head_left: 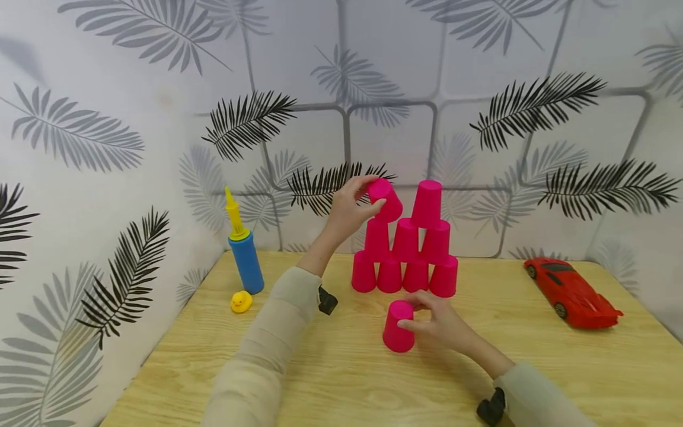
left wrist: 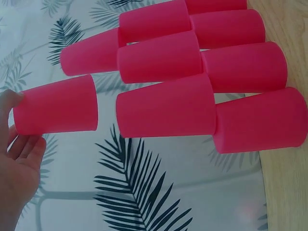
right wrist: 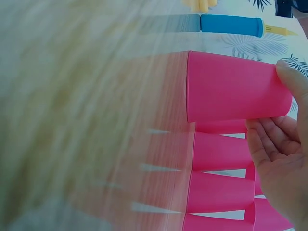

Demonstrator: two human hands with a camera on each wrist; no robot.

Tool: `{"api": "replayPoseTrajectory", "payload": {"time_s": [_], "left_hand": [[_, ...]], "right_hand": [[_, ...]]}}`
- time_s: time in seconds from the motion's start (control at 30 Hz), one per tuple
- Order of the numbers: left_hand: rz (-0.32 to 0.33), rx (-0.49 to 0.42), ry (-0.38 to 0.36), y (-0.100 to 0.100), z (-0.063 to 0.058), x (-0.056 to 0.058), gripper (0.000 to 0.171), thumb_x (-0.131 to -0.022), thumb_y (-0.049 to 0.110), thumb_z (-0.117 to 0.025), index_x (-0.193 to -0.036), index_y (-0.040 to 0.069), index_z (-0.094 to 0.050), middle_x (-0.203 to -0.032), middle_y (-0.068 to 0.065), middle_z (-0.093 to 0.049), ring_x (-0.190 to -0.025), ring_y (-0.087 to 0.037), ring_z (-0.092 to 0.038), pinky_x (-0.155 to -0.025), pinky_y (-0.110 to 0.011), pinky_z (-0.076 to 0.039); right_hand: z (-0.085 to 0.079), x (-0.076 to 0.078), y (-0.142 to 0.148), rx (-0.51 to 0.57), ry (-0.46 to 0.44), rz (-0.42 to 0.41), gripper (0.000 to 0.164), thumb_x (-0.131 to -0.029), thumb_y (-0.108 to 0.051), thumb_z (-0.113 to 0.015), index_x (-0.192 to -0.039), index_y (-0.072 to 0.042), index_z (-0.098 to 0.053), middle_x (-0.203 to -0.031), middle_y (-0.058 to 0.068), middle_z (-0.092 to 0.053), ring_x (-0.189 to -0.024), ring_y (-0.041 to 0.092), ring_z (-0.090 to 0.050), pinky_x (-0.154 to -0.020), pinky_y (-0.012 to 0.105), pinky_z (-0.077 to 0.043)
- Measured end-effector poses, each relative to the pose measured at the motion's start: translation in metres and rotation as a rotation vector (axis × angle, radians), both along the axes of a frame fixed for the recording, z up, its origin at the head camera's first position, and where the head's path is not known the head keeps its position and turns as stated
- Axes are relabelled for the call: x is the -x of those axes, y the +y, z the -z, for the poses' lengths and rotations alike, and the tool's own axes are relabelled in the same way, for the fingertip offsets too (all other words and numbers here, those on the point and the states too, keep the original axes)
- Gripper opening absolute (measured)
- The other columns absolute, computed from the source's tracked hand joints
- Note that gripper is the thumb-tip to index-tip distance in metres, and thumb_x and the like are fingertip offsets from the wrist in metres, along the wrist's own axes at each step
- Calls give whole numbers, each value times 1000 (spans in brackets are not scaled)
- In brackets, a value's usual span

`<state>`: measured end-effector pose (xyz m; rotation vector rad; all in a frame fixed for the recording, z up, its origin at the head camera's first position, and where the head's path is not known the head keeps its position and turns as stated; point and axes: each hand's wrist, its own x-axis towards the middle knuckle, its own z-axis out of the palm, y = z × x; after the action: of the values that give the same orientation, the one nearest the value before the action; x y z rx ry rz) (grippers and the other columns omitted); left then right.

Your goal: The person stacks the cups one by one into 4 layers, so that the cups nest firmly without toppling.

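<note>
My left hand [head_left: 349,210] grips a pink cup [head_left: 385,200] near its closed end, tilted, above the left side of a cup stack. In the left wrist view a gap shows between this held cup [left wrist: 57,106] and the nearest stacked cup [left wrist: 166,107]. The stack has a bottom row of several upside-down cups [head_left: 389,276], a middle row of three [head_left: 405,240], and one cup [head_left: 427,204] on top at the right. In front of it, my right hand [head_left: 440,323] holds another upside-down pink cup [head_left: 399,326] between thumb and fingers at the table.
A blue pump with a yellow nozzle [head_left: 246,261] stands at the back left, with a small yellow duck [head_left: 241,302] before it. On the right lies a red toy car [head_left: 573,293]. The patterned wall [head_left: 389,142] rises close behind the wooden table [head_left: 341,379].
</note>
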<state>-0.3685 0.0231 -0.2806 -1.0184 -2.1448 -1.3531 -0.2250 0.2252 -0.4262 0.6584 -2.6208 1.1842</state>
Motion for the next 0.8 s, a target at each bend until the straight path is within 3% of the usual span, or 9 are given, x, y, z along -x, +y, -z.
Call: {"api": "replayPoseTrajectory", "payload": {"time_s": [0.27, 0.5, 0.8], "left_hand": [[-15, 42, -53, 10, 4, 5, 46, -89, 10, -70, -132, 0, -55, -128, -18, -59, -116, -31, -61, -101, -42, -54], [-43, 115, -40, 17, 4, 7, 46, -90, 14, -69, -133, 2, -55, -128, -16, -60, -115, -28, -61, -99, -38, -55], [-30, 147, -80, 24, 2, 17, 49, -92, 17, -68, -136, 3, -53, -132, -15, -58, -118, -29, -60, -100, -40, -54]], "right_hand": [[1, 0, -3, 19, -13, -15, 42, -82, -28, -79, -116, -9, -64, -104, 1, -68, -95, 16, -66, -86, 47, -59], [-1, 0, -1, 23, 1, -15, 42, -81, -27, -79, -116, -9, -64, -103, 0, -68, -95, 16, -67, -87, 47, -59], [-1, -1, 0, 32, 24, -19, 41, -80, -24, -80, -114, -8, -64, -102, 1, -68, -93, 16, -67, -86, 48, -59]]}}
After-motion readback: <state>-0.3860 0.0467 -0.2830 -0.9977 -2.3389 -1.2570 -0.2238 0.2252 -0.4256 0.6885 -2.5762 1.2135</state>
